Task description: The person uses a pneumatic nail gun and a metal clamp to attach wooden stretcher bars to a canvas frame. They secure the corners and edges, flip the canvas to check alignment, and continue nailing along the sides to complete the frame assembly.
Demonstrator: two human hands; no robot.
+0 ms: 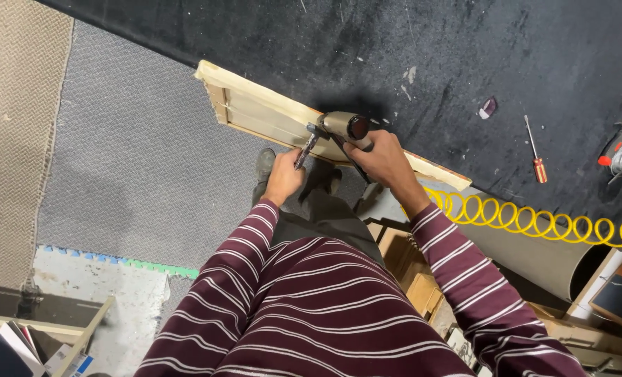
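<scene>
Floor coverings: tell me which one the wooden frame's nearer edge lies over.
The grey carpet. The beige carpet lies far left, and the black mat lies behind the wooden frame.

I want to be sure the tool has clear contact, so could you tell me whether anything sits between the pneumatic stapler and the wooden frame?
Nothing visible does. The right hand grips the pneumatic stapler directly over the wooden frame; the left hand holds its magazine below. The contact point itself is hidden.

Workshop: pneumatic stapler [344, 127] on yellow coiled air hose [534, 218], wooden frame [269, 112], screwdriver [535, 155] on black floor [464, 49], carpet scraps [143, 153], lumber.
</scene>
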